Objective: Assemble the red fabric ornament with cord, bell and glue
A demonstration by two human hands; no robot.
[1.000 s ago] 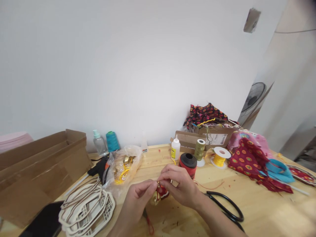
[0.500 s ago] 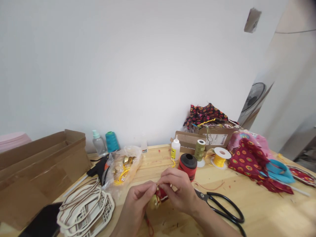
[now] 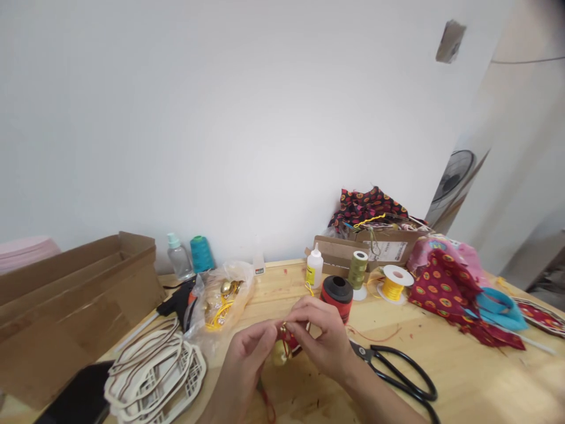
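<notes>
Thumb and fingers of my left hand [image 3: 250, 357] pinch together close to my right hand [image 3: 321, 340], with the fingertips of both nearly meeting. Between them is a small gold bell [image 3: 283, 325] on red cord, at the right fingertips. A larger pale gold ball [image 3: 279, 353], likely a bell, hangs just below. Dark red patterned fabric [image 3: 292, 341] shows partly behind the right fingers. Below my left palm a red cord loop [image 3: 268, 406] dangles. What exactly each fingertip grips is partly hidden.
Black-handled scissors [image 3: 397, 371] lie right of my right arm. A red-and-black thread spool [image 3: 337, 297], a glue bottle [image 3: 314, 268] and a yellow cord spool [image 3: 394, 284] stand behind. Wooden frames [image 3: 154, 377], a bag of bells [image 3: 225, 297] and a cardboard box [image 3: 83, 312] are left.
My fingertips have shifted slightly, so the small gold bell and the pale gold ball show more clearly. The hands stay in nearly the same place.
</notes>
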